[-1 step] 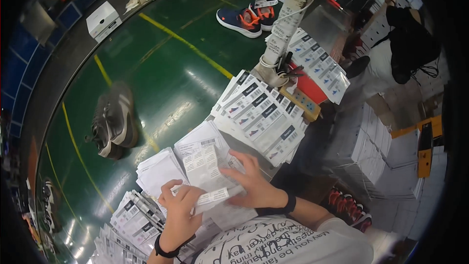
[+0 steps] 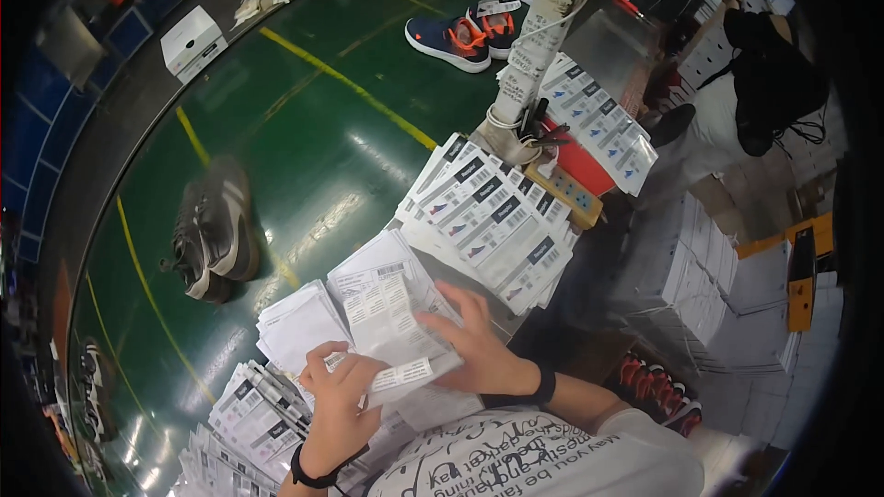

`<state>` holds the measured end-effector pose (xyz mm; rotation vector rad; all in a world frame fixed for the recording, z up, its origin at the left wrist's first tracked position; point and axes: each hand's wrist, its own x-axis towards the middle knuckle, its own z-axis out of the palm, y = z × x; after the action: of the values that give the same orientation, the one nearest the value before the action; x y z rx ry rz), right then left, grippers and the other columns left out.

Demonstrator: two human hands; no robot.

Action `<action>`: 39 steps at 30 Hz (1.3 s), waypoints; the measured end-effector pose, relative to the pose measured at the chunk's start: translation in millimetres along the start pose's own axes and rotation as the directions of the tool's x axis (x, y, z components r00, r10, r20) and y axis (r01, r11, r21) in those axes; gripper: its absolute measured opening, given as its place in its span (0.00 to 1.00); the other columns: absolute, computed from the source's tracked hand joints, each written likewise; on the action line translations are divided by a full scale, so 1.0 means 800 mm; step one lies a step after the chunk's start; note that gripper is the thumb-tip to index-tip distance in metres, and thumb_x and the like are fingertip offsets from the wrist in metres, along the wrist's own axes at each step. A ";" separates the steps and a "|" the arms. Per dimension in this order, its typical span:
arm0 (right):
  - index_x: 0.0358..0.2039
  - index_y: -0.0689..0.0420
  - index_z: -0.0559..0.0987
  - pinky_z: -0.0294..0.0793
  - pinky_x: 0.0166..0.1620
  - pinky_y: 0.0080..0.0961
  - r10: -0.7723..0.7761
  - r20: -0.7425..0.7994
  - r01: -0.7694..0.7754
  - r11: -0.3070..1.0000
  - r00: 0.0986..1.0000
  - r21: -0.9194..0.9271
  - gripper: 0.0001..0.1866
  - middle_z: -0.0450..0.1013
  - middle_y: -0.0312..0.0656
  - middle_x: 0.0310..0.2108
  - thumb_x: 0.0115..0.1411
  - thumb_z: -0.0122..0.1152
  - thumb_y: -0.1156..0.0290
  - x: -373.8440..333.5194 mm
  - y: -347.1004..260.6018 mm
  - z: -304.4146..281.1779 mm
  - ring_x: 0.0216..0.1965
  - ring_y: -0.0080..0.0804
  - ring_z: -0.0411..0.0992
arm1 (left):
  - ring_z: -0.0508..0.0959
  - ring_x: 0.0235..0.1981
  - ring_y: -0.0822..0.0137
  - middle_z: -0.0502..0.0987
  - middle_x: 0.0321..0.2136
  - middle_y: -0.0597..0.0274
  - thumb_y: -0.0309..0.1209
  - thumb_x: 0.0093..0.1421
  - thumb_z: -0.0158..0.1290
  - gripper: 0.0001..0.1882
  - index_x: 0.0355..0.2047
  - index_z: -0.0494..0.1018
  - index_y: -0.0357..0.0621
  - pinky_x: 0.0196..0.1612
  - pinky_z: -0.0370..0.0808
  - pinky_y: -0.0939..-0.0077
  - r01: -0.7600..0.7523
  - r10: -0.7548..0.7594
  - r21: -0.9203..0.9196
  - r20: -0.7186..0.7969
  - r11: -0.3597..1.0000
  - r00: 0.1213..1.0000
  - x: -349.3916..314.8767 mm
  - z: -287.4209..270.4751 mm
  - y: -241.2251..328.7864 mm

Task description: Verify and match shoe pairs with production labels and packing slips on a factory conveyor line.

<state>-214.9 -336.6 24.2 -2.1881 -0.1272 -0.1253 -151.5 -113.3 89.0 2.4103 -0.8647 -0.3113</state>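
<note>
Barely anything is shifting since the earlier frame: only the lower flap of the printed sheet (image 2: 394,333) is showing a little wider between the hands, at the lower centre of the frame. Some fingers of the right hand (image 2: 474,340) are disappearing behind the sheet's right side while a digit is lying across its front, so this hand is grasping it. Bent fingers of the left hand (image 2: 341,387) are pinching its lower left edge, though the exact contact is hard to make out. Both hands are angling inward, a black wristband (image 2: 547,384) circling each wrist. Small print on the thin, greyish paper is blurring, and the sheet is creasing along its lower fold. Beneath it, a white paper stack (image 2: 299,317) is lying partly covered, its edges uneven. Flat shoe labels (image 2: 488,221) are overlapping right of centre. Toward the left, dark sneakers (image 2: 216,230) with pale soles are looking smeared on the glossy green tabletop (image 2: 322,166); near the left rim, more shoes (image 2: 95,387) are fading into shadow.
</note>
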 end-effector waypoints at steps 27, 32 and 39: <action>0.61 0.64 0.68 0.65 0.55 0.26 0.564 -0.034 -0.558 0.803 0.825 -0.212 0.41 0.70 0.49 0.54 0.49 0.74 0.64 0.186 0.233 -0.443 0.55 0.36 0.67 | 0.78 0.45 0.44 0.75 0.49 0.42 0.34 0.55 0.63 0.23 0.49 0.74 0.37 0.47 0.76 0.60 -0.046 0.076 -0.229 0.124 0.972 0.989 0.017 -0.020 -0.037; 0.62 0.62 0.67 0.68 0.53 0.25 0.474 -0.216 -0.497 0.865 0.853 -0.066 0.38 0.66 0.49 0.59 0.53 0.72 0.65 0.180 0.233 -0.455 0.52 0.33 0.70 | 0.74 0.53 0.43 0.73 0.53 0.42 0.32 0.54 0.63 0.24 0.51 0.73 0.37 0.54 0.73 0.60 0.110 -0.099 -0.137 0.090 0.984 0.991 0.013 -0.067 -0.071; 0.52 0.61 0.76 0.72 0.52 0.27 -0.019 -0.700 -0.376 0.833 0.714 -0.406 0.18 0.78 0.45 0.48 0.64 0.62 0.66 0.170 0.163 -0.390 0.47 0.31 0.76 | 0.72 0.52 0.46 0.71 0.53 0.45 0.29 0.49 0.65 0.32 0.56 0.68 0.39 0.55 0.70 0.61 0.096 -0.047 0.107 -0.388 0.990 0.921 0.069 -0.079 -0.183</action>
<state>-75.8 -660.1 118.6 -2.5210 0.6299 -0.9479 -9.3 -28.5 55.2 2.4994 -0.6320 0.1947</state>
